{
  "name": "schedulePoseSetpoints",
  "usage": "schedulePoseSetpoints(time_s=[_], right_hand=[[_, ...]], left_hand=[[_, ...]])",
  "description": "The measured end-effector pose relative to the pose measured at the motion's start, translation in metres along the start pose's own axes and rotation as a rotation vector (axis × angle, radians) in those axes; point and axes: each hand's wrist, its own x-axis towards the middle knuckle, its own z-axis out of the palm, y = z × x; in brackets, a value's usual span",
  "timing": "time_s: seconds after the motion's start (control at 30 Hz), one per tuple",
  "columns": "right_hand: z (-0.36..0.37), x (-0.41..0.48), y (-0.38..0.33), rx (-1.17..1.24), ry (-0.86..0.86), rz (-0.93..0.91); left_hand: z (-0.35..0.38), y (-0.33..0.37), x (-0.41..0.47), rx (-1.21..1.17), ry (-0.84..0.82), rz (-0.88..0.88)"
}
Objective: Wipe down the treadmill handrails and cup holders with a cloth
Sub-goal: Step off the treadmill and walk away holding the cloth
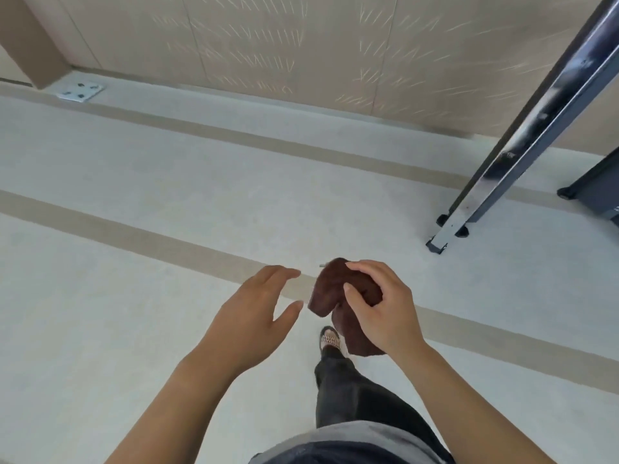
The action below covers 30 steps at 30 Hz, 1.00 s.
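We stand on the pale floor, a metal frame upright rising near its far right edge. Our left hand hangs open, fingers spread, just beside the brown cloth, which our right hand grips bunched above one shoe.

Under me runs a pale grey smooth floor crossed by beige stripes. My patterned sandal stands on it; a silver-and-black metal frame foot rests further right.
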Motion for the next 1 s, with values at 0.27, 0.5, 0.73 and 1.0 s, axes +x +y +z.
schedulePoseSetpoints(time_s=[0.27,0.5,0.73,1.0], right_hand=[[0.066,0.254,0.014,-0.019,-0.076,-0.063],[0.179,0.447,-0.03,0.026,-0.335,-0.204],[0.352,0.608,-0.091,0.029,-0.579,-0.415],[0.504,0.786,-0.162,0.073,-0.555,-0.413]], left_hand=[[-0.057,-0.089,0.223,0.033,0.004,-0.054],[-0.144,-0.199,0.326,0.031,0.187,-0.282],[-0.215,-0.349,0.415,-0.029,0.338,-0.489],[-0.362,-0.523,0.547,-0.08,0.447,-0.507]])
